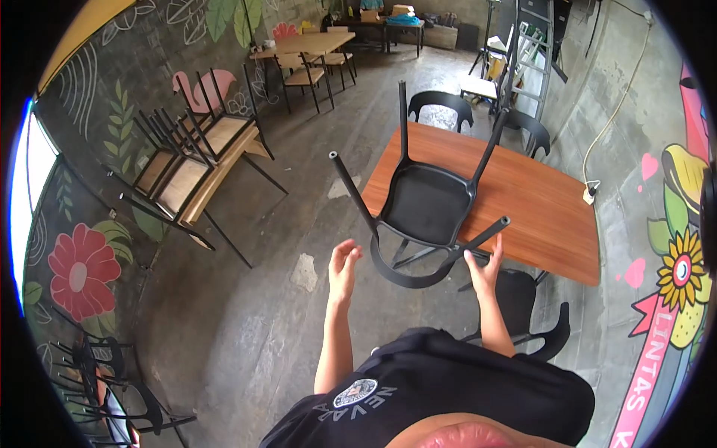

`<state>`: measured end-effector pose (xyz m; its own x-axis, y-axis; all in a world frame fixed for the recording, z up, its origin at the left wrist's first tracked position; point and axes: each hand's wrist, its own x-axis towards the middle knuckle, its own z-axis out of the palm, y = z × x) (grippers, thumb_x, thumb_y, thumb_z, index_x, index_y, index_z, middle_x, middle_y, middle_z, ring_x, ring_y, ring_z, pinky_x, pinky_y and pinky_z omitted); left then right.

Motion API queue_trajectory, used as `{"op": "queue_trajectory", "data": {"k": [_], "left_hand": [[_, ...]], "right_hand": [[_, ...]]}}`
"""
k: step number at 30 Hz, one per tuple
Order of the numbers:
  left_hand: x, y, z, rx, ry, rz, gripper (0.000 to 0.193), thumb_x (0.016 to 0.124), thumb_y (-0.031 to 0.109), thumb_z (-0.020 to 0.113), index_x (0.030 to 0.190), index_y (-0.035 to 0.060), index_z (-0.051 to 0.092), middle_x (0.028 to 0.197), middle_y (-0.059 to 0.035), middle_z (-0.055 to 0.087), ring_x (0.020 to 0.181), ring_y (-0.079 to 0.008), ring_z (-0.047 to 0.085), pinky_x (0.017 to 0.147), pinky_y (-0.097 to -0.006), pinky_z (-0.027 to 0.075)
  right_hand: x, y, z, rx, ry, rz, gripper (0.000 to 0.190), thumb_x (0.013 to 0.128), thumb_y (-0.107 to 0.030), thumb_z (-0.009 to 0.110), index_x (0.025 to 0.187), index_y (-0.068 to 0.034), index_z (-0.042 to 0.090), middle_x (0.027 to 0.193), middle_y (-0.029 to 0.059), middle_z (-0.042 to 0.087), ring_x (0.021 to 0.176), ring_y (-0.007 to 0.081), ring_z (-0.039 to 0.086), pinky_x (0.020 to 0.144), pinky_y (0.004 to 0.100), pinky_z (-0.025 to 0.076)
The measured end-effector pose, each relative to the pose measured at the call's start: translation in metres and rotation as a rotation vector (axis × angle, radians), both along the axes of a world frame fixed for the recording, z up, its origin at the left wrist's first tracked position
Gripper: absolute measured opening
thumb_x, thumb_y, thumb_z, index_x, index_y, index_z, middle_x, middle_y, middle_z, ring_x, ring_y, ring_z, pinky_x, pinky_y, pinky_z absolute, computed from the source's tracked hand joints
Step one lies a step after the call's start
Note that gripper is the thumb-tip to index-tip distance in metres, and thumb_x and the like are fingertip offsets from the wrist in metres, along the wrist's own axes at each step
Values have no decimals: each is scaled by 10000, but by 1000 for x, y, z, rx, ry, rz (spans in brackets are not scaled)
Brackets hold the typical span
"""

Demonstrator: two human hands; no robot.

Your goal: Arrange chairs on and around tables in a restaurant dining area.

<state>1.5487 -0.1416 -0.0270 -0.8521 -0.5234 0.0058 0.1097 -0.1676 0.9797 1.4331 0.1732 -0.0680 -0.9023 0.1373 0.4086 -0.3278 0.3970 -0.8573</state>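
Note:
A black plastic chair point(428, 203) rests upside down on the edge of a reddish-brown wooden table point(538, 224). Its legs point up, and its curved backrest point(411, 278) hangs past the tabletop on my side. My left hand point(343, 271) is raised to the left of the backrest, fingers loosely bent, with a gap to the chair. On the other side, my right hand point(485, 269) has thumb and fingers spread beside the nearest chair leg point(488, 232). Whether it touches the chair is hard to tell. Neither hand holds anything.
Another black chair point(507, 299) stands close by my right arm. Two more black chairs point(440, 103) are at the table's far side. Wooden chairs lie upturned on a table point(210, 193) at left. A ladder point(529, 67) and a wall socket with cable point(589, 193) are at right.

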Motion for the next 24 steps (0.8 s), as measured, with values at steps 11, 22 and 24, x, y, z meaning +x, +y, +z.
{"op": "queue_trajectory", "data": {"k": [11, 22, 24], "left_hand": [[-140, -70, -31, -289, -121, 21, 773, 810, 265, 762, 1412, 41, 331, 1387, -166, 425, 1211, -292, 496, 984, -392, 434], [-211, -115, -72, -299, -239, -448, 332, 957, 288, 593, 834, -13, 656, 796, -82, 686, 789, -150, 618, 784, -304, 488], [-211, -118, -54, -253, -343, -567, 313, 992, 228, 539, 789, 3, 616, 869, -103, 689, 1007, -198, 628, 924, -346, 477]], "right_hand": [[-59, -38, -72, -371, -315, -75, 284, 945, -243, 634, 767, -21, 625, 761, 46, 648, 776, 128, 592, 817, 287, 432], [-81, -54, -156, -478, -335, -363, 329, 920, -123, 585, 628, -56, 449, 576, 12, 478, 578, 93, 438, 565, 283, 354], [-85, -52, -159, -344, -242, -371, 348, 914, -122, 599, 617, -65, 427, 577, -1, 452, 559, 90, 406, 548, 271, 325]]}}
